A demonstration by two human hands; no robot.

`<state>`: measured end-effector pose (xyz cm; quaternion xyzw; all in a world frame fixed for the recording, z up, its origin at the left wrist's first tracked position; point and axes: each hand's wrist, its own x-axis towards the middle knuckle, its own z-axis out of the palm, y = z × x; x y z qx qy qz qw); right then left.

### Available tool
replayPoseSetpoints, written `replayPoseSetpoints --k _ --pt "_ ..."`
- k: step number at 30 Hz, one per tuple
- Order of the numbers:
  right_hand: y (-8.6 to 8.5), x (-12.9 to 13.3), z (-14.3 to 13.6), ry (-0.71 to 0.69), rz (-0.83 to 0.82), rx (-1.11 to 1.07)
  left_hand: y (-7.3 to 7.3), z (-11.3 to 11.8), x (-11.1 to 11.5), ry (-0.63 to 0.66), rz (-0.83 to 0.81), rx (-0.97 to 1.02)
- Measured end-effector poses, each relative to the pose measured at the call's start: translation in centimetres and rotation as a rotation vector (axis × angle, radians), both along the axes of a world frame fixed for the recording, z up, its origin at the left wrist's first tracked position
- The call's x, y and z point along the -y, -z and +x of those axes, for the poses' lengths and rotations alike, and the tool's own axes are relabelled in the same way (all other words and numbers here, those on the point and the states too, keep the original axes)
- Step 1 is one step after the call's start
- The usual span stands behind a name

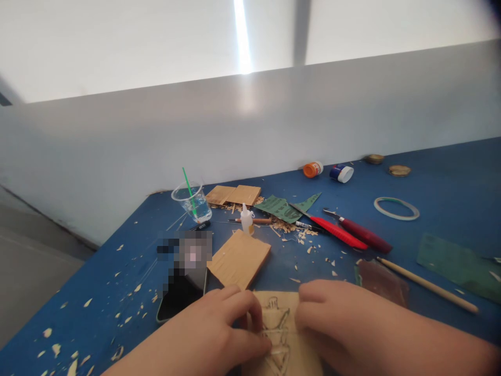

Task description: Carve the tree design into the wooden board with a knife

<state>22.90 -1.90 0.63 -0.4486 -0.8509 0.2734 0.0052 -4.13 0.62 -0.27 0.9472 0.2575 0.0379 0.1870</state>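
Note:
A pale wooden board (287,303) with a carved pattern outlined in dark lines lies at the bottom middle, between both hands. My left hand (230,326) closes on its left side, index finger bent and thumb across the carved lines. Over the right edge of the board, my right hand (329,313) is curled, its fingertips mostly hidden. Just beyond the board sits a thick plain wood block (240,256). A phone (182,295) lies beside my left forearm, partly blurred out.
On the blue table (129,245) stand a plastic cup (201,206) with a green straw and a small glue bottle (247,219). Right of them are a red-handled knife (340,232), a dark-red-handled tool (366,235), green sandpaper (282,208), a wooden stick (430,287) and a tape ring (396,209). Shavings are scattered about.

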Motion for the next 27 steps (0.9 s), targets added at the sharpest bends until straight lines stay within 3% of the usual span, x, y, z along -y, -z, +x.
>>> replayPoseSetpoints --k 5,10,19,23,27 --pt "1.4 0.0 0.1 -0.022 0.047 -0.071 -0.1 0.1 0.0 -0.011 -0.024 0.002" --pt "3.3 -0.1 0.0 -0.105 0.205 -0.018 -0.4 0.3 0.0 -0.011 0.003 -0.006" --pt "3.8 -0.1 0.0 -0.208 0.527 0.098 -0.9 0.5 0.0 0.007 -0.023 0.011" --pt "3.6 -0.4 -1.0 -0.215 0.397 0.054 -2.3 0.9 0.2 -0.030 -0.151 -0.004" --pt "2.3 -0.5 -2.5 -0.033 0.210 0.046 -3.0 1.0 0.6 -0.139 -0.189 -0.013"
